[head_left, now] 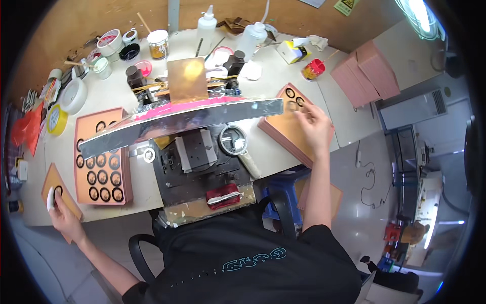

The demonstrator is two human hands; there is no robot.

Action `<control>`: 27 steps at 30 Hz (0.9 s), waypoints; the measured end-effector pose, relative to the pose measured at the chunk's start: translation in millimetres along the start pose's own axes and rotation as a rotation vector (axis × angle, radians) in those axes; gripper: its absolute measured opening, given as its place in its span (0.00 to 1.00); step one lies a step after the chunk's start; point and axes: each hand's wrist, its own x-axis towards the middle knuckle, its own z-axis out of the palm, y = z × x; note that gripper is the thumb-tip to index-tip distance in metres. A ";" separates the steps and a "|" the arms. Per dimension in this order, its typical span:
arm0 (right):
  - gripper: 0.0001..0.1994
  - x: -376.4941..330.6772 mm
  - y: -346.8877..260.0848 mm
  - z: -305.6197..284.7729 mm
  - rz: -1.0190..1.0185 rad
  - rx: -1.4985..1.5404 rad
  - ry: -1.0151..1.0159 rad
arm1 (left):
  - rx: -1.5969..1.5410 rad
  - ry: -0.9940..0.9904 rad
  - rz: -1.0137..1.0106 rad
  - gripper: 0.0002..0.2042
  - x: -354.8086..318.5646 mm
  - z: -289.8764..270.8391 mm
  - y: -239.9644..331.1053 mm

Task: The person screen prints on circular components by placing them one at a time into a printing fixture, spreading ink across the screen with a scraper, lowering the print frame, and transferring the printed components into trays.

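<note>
Over the far end of the right tray (283, 119), my right hand (315, 129) is closed in a pinch. A blurred ring-shaped piece (292, 106) shows at its fingertips, and two dark rings (290, 92) lie just beyond. At the far left, my left hand (68, 220) pinches a black ring (58, 191) above a small orange-pink board (53, 175). One of its fingers has a white cover (50, 197). Between the left hand and the bench press, a pink tray (126, 195) holds rows of black rings (102, 177), partly hidden by a long mirror-like bar.
A dark bench machine (195, 152) stands in the middle, with the long bar (182, 119) across it and a magnifying glass (233, 140) beside it. Bottles (206, 30), paint cans (158, 44) and tape rolls (109, 42) line the back. Pink trays (364, 73) are stacked at far right.
</note>
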 end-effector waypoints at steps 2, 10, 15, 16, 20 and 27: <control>0.16 7.7 39.4 -24.9 0.059 -0.055 0.092 | -0.142 -0.005 -0.008 0.14 -7.6 8.1 22.5; 0.16 16.9 89.5 -28.9 0.084 -0.173 0.134 | -0.367 -0.197 -0.037 0.15 -56.3 54.1 107.8; 0.24 11.5 82.6 -43.6 0.069 -0.380 0.117 | -0.499 -0.297 0.260 0.14 -87.7 136.2 169.7; 0.25 3.1 77.2 -44.8 0.015 -0.445 0.179 | -0.414 -0.318 0.432 0.15 -84.1 144.4 198.3; 0.22 -47.7 -0.8 12.2 -0.083 -0.140 0.175 | -0.528 -0.470 0.611 0.16 -97.9 167.9 243.1; 0.14 -129.0 2.4 68.6 0.105 0.087 0.071 | -0.321 -0.524 0.799 0.14 -117.9 160.5 244.8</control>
